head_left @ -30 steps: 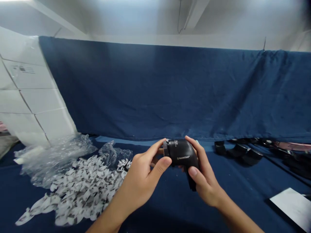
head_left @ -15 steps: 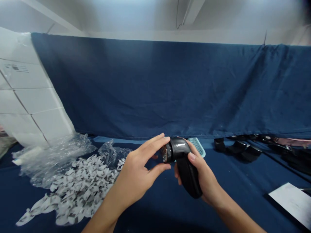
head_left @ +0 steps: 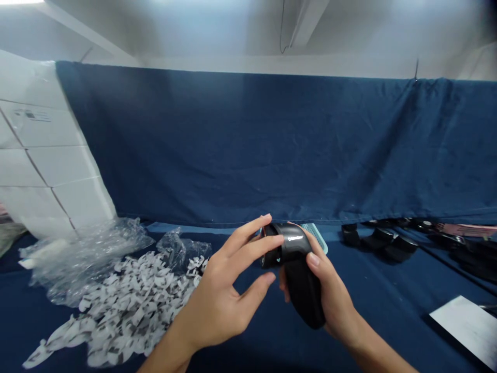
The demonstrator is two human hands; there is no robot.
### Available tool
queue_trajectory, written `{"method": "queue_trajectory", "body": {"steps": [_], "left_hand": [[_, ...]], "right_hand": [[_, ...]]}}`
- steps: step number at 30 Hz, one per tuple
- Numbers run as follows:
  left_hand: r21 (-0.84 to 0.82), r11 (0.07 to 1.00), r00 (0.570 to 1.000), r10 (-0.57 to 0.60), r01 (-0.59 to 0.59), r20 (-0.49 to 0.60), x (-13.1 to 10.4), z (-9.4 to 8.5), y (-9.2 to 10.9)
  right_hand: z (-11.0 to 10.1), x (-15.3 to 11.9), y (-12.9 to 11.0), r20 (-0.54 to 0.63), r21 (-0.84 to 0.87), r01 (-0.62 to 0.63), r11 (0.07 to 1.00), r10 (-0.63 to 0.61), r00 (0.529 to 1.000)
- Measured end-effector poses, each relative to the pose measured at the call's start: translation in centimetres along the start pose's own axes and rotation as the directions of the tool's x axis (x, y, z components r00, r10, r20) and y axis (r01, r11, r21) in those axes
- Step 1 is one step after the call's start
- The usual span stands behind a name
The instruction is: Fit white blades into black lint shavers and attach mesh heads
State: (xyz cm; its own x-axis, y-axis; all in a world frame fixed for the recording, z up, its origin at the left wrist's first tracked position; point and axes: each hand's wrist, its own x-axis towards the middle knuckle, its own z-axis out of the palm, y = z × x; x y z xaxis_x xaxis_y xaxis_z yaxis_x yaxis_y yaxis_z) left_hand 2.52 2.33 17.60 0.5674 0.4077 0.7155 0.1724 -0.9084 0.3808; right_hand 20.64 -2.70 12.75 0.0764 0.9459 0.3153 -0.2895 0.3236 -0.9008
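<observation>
A black fabric shaver [head_left: 303,290] with a bent neck and pale lettering is held over the blue cloth. My right hand [head_left: 330,285] wraps its handle, thumb on the near side, fingers behind. At its round head [head_left: 271,254], turned to the left, my left hand [head_left: 229,282] lays its fingers across the top and side. The left thumb hangs below, apart from the shaver. The left fingers partly cover the face of the head.
Small white pieces [head_left: 132,305] form a heap at left, beside clear plastic wrap [head_left: 89,254]. White boxes [head_left: 54,166] are stacked behind. A light-blue basket [head_left: 318,238] lies beyond the shaver. Black parts [head_left: 382,241] and a white sheet [head_left: 469,326] are at right.
My left thumb has come away from the head and dropped lower, while the left fingers reach further over it. The shaver's head has turned, so its metal face shows less.
</observation>
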Motion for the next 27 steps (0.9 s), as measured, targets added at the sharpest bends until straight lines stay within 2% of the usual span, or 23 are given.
{"method": "queue_trajectory", "body": {"steps": [4,7,10,14,21,24,27], "left_hand": [[-0.114,0.984,0.991,-0.132,0.133,0.022,0.0,0.1,-0.2],[-0.251,0.937,0.970,-0.242,0.243,0.039,0.0,0.0,-0.4],[-0.322,0.894,0.951,-0.291,0.311,0.110,0.0,-0.5,-0.3],[-0.346,0.856,0.922,-0.336,0.385,0.193,-0.1,-1.5,-0.1],[-0.361,0.825,0.896,-0.358,0.435,0.262,0.1,-2.0,0.0],[-0.372,0.815,0.892,-0.364,0.444,0.267,0.2,-1.9,0.0],[-0.364,0.810,0.887,-0.398,0.460,0.235,0.2,-1.7,0.2]], "right_hand": [[-0.1,0.0,0.0,0.003,-0.099,0.086,0.991,-0.086,0.996],[-0.4,-0.3,-0.1,0.015,-0.256,0.183,0.949,-0.186,0.982],[-0.9,-0.5,-0.3,0.090,-0.429,0.320,0.845,-0.312,0.946],[-1.6,-0.2,-0.5,0.295,-0.547,0.523,0.654,-0.433,0.851],[-2.1,0.6,0.1,0.376,-0.604,0.613,0.509,-0.497,0.782],[-2.2,0.6,0.4,0.373,-0.594,0.613,0.521,-0.497,0.784],[-1.9,0.5,0.7,0.316,-0.575,0.554,0.602,-0.461,0.829]]}}
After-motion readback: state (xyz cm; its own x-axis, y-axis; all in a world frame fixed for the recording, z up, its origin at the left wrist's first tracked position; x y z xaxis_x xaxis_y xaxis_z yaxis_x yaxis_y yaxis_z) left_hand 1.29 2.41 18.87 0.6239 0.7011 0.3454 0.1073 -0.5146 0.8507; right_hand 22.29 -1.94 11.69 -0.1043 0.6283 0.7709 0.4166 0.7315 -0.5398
